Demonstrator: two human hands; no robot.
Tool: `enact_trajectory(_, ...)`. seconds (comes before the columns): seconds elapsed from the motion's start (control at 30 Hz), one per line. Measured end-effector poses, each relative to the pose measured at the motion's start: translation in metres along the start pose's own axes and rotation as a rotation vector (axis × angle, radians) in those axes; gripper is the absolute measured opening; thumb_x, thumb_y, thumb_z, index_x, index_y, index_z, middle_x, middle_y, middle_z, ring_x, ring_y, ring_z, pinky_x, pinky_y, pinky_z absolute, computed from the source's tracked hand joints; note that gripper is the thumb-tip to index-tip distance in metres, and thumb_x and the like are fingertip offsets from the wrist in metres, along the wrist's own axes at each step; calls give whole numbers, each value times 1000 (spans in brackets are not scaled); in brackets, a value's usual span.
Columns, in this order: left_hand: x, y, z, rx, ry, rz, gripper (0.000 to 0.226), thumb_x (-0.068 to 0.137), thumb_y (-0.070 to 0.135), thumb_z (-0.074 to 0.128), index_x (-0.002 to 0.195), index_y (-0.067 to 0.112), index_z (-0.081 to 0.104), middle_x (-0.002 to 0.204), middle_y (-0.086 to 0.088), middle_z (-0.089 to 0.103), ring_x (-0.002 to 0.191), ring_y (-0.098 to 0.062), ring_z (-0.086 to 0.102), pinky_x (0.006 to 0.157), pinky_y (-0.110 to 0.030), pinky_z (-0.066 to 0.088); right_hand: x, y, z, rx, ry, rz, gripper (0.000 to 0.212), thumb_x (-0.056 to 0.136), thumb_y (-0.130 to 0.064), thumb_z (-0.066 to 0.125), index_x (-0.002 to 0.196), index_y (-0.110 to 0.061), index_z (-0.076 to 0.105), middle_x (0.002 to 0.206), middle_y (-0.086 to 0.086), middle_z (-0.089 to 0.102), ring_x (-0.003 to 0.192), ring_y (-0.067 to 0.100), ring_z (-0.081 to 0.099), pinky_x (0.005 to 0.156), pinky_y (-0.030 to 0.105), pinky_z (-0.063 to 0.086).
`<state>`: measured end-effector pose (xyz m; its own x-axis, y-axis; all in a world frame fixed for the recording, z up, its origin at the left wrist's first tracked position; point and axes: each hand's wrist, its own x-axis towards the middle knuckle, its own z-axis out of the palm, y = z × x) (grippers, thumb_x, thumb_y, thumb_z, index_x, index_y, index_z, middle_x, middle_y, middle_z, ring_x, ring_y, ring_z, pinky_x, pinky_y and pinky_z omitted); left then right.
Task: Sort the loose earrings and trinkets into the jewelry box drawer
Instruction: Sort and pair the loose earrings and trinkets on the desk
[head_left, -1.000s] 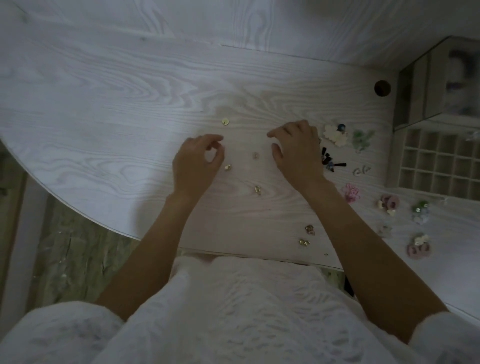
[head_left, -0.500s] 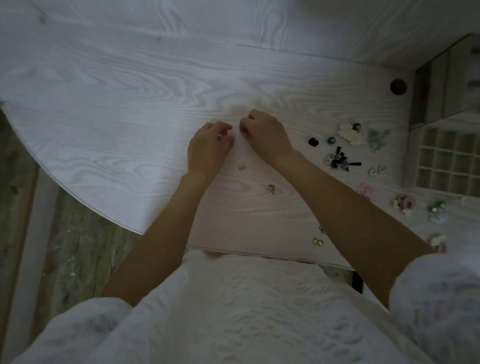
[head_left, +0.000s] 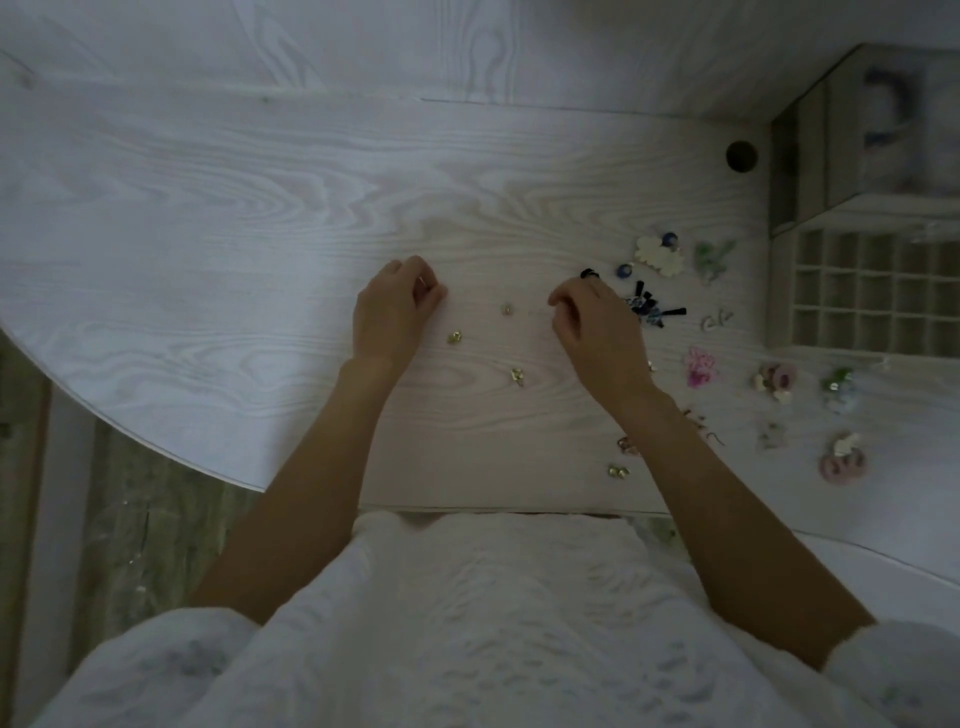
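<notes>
One pale wood-grain desk (head_left: 218, 197), seemingly dim room

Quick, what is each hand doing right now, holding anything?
Left hand: fingers curled, pinching something tiny; what it is cannot be told.
Right hand: fingers curled over the table; whether it holds anything cannot be told.

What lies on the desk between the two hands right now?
In the head view, one small pale earring lies on bare wood between the left hand and the right hand, touching neither.

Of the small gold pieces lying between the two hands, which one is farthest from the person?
The pale gold piece midway between the hands. The other two, one beside the left hand and one lower down, lie closer to the person.
</notes>
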<state>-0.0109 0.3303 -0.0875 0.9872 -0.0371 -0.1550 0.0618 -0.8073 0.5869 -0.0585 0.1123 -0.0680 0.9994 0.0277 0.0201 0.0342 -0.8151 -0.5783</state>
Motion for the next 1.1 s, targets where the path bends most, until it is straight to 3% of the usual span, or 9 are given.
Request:
enact_trajectory(0.1, -3, 2, 1, -10, 41, 16, 15, 85, 28, 63, 85, 13, 59, 85, -2, 57, 70, -13, 51, 66, -25, 39, -21, 21, -9, 33, 60, 67, 11, 92, -12, 54, 94, -8, 64, 82, 6, 66, 72, 19, 58, 66, 35, 49)
enact_trajectory(0.2, -6, 12, 1, -198, 78, 12, 14, 83, 26, 66, 81, 13, 61, 78, 1, 63, 68, -13, 58, 66, -29, 48, -28, 34, -11, 52, 103, 94, 13, 90, -10, 58, 97, -6, 68, 86, 8, 71, 72, 21, 63, 69, 34, 52)
enact_trajectory(0.33, -13, 49, 14, -358, -19, 98, 9, 79, 19, 72, 79, 10, 67, 72, -1, 68, 63, -11, 62, 63, -22, 52, -25, 35, -8, 8, 92, 88, 15, 87, -3, 58, 98, -2, 68, 91, 13, 71, 77, 26, 65, 74, 27, 45)
enact_trajectory(0.43, -14, 73, 31, -306, -120, 220, 7, 82, 16, 69, 84, 10, 69, 80, -3, 70, 69, -9, 62, 67, -16, 51, -23, 33, -6, -13, 74, 80, 13, 86, 1, 57, 96, 0, 66, 98, 16, 64, 79, 27, 63, 71, 32, 50)
enact_trajectory(0.53, -8, 86, 49, -197, -191, 290, 11, 85, 14, 65, 94, 12, 70, 89, -5, 71, 78, -15, 65, 76, -25, 52, -22, 33, -3, -53, 65, 92, 7, 84, 1, 59, 89, 1, 64, 100, 18, 58, 74, 27, 60, 64, 36, 53)
enact_trajectory(0.67, -5, 92, 60, -146, -197, 314, 14, 87, 14, 62, 99, 14, 70, 92, -1, 73, 81, -13, 67, 79, -21, 49, -23, 32, 0, -75, 54, 101, 3, 83, -1, 62, 85, 0, 65, 94, 18, 57, 69, 27, 58, 57, 29, 45)
enact_trajectory(0.73, -5, 93, 63, -123, -183, 333, 15, 87, 13, 62, 99, 13, 70, 92, -1, 74, 82, -14, 68, 79, -20, 48, -24, 35, 0, -80, 51, 125, 6, 83, -2, 61, 88, -2, 64, 92, 16, 58, 74, 27, 58, 60, 27, 41)
enact_trajectory(0.87, -5, 91, 66, -88, -178, 315, 22, 86, 9, 61, 107, 8, 68, 102, -9, 71, 89, -22, 67, 85, -29, 49, -26, 35, -3, -76, 59, 190, 15, 85, -3, 57, 99, -2, 62, 101, 14, 60, 82, 27, 60, 69, 35, 48)
enact_trajectory(1.1, -10, 87, 72, -33, -124, 304, 14, 84, 11, 62, 96, 9, 69, 89, -10, 67, 77, -24, 63, 71, -34, 49, -19, 28, 1, -62, 47, 274, 17, 89, -5, 56, 104, -1, 61, 103, 17, 62, 90, 29, 59, 78, 38, 46)
